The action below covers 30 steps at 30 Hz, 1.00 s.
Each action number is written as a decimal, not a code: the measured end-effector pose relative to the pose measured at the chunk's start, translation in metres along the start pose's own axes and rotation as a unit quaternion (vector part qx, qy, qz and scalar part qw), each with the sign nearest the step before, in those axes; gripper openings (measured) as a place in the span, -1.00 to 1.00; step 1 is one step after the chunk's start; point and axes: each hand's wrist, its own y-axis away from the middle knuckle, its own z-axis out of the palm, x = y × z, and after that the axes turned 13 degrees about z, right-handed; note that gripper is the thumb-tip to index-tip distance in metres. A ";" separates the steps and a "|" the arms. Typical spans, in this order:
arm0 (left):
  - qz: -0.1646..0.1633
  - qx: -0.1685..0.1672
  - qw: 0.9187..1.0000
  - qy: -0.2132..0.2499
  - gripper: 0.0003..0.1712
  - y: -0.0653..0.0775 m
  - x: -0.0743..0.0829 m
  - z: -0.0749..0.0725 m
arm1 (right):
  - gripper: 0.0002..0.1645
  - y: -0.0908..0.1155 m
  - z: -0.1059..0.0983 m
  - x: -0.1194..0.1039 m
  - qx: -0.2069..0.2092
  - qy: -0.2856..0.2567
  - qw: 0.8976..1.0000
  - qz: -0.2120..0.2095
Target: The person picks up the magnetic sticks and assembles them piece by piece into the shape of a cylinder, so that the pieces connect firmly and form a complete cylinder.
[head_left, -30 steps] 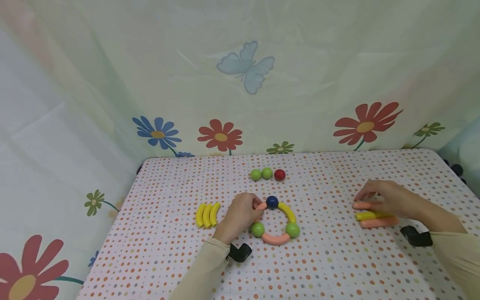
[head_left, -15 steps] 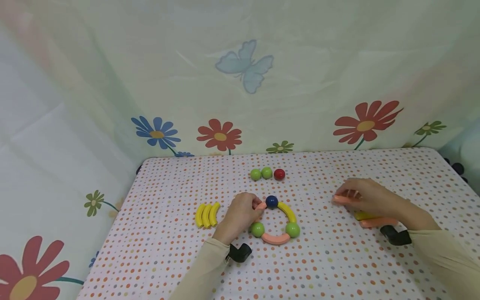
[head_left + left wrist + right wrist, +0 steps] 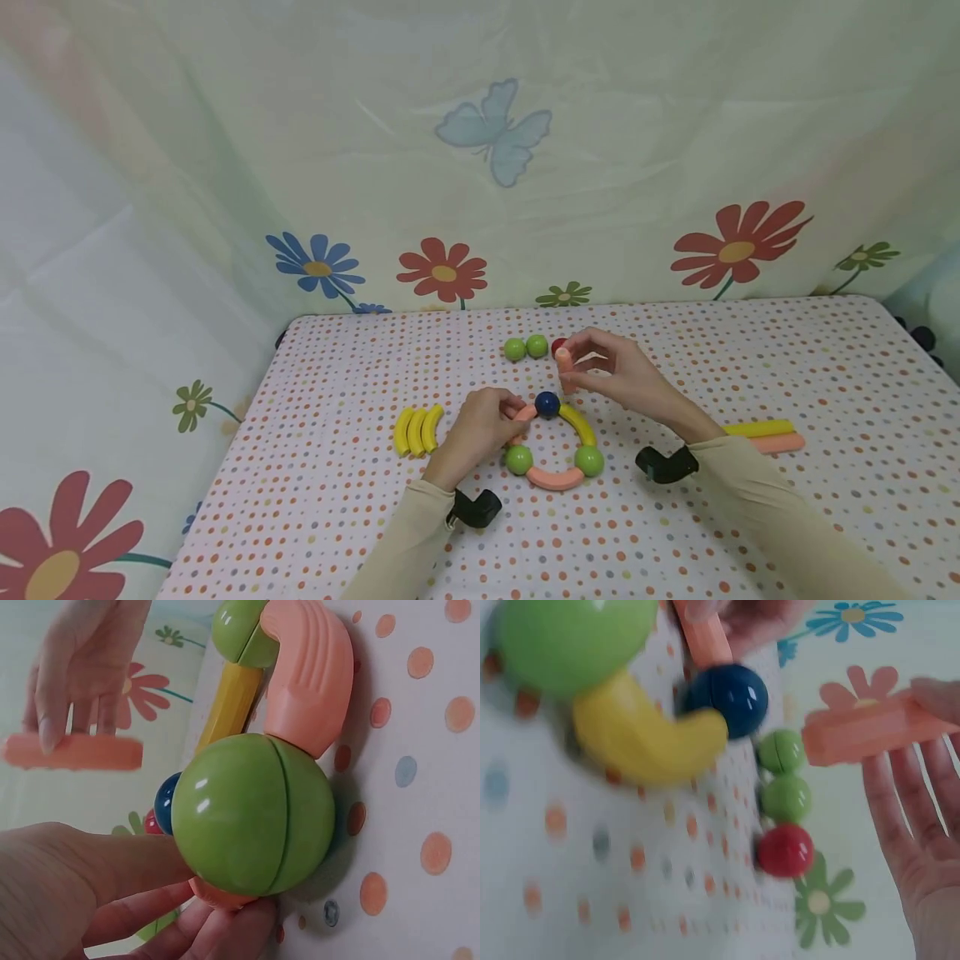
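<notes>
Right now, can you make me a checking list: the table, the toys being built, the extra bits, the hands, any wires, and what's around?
Table: white dotted cloth on top.
Toys being built: toy ring of coloured balls and curved sticks, with a blue ball at the back.
Extra bits: three curved yellow sticks left; two loose green balls and a red ball at the back; straight yellow stick and orange stick right.
Left hand: pinches the ring's left orange piece.
Right hand: holds up another orange piece near the blue ball.
Wires: nothing seen.
Around: curtain with flowers and a butterfly.
</notes>
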 end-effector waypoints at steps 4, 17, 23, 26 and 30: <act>-0.007 -0.001 1.000 0.000 -0.73 -0.002 -0.001 0.001 | -0.61 -0.008 0.013 0.001 0.002 -0.046 0.999 0.012; -0.015 0.000 1.000 0.004 -0.70 -0.002 0.000 -0.001 | -0.60 -0.011 0.022 0.007 -0.023 -0.087 0.995 0.030; -0.003 0.002 1.000 -0.002 -0.72 0.000 -0.001 -0.003 | -0.61 -0.009 0.022 0.008 -0.040 -0.091 0.995 0.032; -0.004 0.001 1.000 -0.003 -0.72 0.000 -0.001 -0.003 | -0.61 -0.008 0.022 0.008 -0.044 -0.092 0.994 0.027; -0.006 -0.001 1.000 0.002 -0.72 0.000 -0.001 -0.002 | -0.61 -0.007 0.023 0.008 -0.044 -0.094 0.994 0.023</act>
